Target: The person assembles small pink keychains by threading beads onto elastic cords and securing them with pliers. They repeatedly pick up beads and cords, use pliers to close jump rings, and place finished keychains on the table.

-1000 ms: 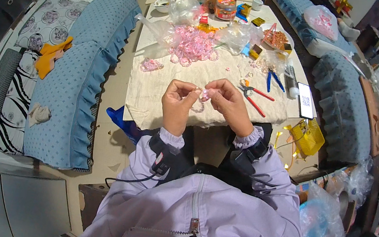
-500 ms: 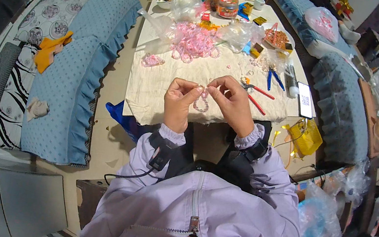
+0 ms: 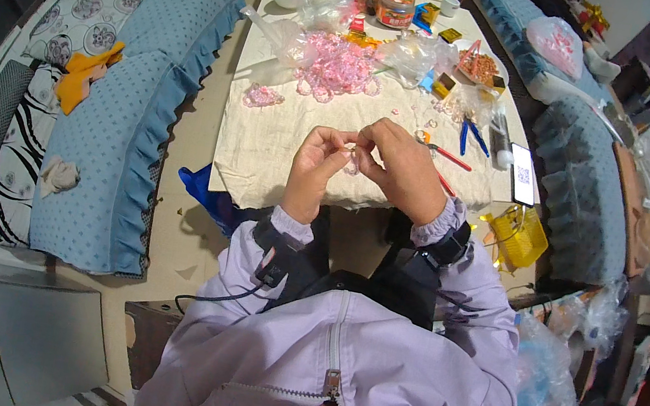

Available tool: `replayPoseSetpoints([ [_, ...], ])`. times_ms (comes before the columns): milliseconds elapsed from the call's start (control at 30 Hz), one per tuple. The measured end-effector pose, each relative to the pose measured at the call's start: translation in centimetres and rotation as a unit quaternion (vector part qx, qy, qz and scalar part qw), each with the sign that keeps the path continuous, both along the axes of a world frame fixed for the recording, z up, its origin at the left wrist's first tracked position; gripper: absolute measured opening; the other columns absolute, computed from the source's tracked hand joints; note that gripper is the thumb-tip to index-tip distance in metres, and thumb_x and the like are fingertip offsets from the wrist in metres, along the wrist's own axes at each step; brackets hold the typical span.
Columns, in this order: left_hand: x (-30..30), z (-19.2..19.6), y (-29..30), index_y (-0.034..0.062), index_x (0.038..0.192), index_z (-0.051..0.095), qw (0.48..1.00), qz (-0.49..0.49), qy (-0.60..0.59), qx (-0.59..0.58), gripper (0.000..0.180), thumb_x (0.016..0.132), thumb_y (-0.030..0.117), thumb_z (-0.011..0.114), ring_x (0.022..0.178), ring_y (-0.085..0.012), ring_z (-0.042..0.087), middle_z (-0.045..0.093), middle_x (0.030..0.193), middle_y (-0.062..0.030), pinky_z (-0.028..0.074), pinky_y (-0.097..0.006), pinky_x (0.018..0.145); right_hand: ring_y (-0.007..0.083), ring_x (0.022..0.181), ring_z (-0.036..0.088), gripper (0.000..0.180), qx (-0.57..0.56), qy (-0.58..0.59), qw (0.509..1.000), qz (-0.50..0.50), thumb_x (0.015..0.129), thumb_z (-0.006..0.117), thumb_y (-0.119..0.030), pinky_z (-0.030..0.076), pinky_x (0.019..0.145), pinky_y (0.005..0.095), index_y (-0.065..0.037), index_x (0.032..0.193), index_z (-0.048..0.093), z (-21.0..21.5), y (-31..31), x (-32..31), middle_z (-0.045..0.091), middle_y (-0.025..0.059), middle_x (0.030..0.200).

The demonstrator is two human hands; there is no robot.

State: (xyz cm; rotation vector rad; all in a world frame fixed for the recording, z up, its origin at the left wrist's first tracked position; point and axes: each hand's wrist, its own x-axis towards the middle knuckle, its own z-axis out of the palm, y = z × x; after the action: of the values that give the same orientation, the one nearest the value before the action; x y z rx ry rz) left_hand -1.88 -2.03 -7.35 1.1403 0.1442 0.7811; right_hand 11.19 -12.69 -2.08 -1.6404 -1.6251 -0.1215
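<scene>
Both hands pinch one small pink bead piece (image 3: 351, 159) above the near edge of the surface (image 3: 265, 151): left hand (image 3: 316, 163), right hand (image 3: 398, 168). A loose grip could drop it off that edge to the floor.

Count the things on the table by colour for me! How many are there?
Pink: 3, bead pile, small bead cluster, bead piece between left hand and right hand
Blue: 1, pliers
Red: 1, tool
Total: 5
</scene>
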Motion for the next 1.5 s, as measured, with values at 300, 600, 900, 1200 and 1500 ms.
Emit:
replayPoseSetpoints([
  [300,-0.8,-1.4,1.3,0.0037,0.119,0.054,0.983,-0.159,0.087,-0.033,0.025,0.101,0.02,0.051,0.093,-0.0102,0.054,0.058,0.103,-0.0005,0.043,-0.025,0.087,0.0303,0.081,0.062,0.024,-0.062,-0.158,0.984,0.045,0.081,0.069,-0.018,0.053,0.066,0.0399,-0.005,0.094,0.053,1.0,-0.3,0.2,0.055,0.0119,0.087],
  [600,-1.4,-2.4,1.1,0.0023,0.13,0.054,0.959,-0.217,0.132,-0.129,0.034,0.1,0.019,0.054,0.101,-0.0123,0.058,0.062,0.111,-0.0027,0.045,-0.028,0.093,0.0297,0.082,0.062,0.022,-0.104,-0.177,0.976,0.069,0.081,0.065,-0.016,0.054,0.066,0.0387,-0.004,0.094,0.052,0.4,-0.9,0.4,0.054,0.0126,0.089],
  [900,-1.2,-2.3,2.8,0.0062,0.117,0.059,0.902,-0.362,0.115,-0.205,0.024,0.097,0.019,0.061,0.073,-0.0113,0.056,0.064,0.093,-0.0036,0.043,-0.023,0.062,0.0267,0.084,0.062,0.019,-0.096,-0.242,0.963,0.075,0.082,0.063,-0.015,0.053,0.068,0.0368,-0.003,0.091,0.052,0.5,-1.1,0.4,0.054,0.0114,0.089],
  [1200,-0.6,-2.3,2.4,0.0061,0.108,0.062,0.922,-0.294,0.15,-0.2,0.017,0.098,0.02,0.063,0.066,-0.0069,0.053,0.062,0.086,-0.0013,0.043,-0.019,0.059,0.0289,0.082,0.063,0.018,-0.106,-0.104,0.986,0.072,0.084,0.065,-0.012,0.052,0.069,0.0384,-0.005,0.097,0.054,-1.4,-1.7,2.1,0.056,0.0116,0.092],
  [1500,-0.5,-2.5,2.9,0.0053,0.105,0.063,0.935,-0.271,0.12,-0.197,0.016,0.099,0.021,0.062,0.072,-0.0044,0.054,0.061,0.085,0.0008,0.044,-0.018,0.065,0.0359,0.107,0.056,0.062,-0.211,-0.147,0.922,-0.289,0.077,0.079,-0.044,0.045,0.093,0.0446,-0.001,0.115,0.057,-10.6,-5.6,10.9,0.059,0.0172,0.113],
])
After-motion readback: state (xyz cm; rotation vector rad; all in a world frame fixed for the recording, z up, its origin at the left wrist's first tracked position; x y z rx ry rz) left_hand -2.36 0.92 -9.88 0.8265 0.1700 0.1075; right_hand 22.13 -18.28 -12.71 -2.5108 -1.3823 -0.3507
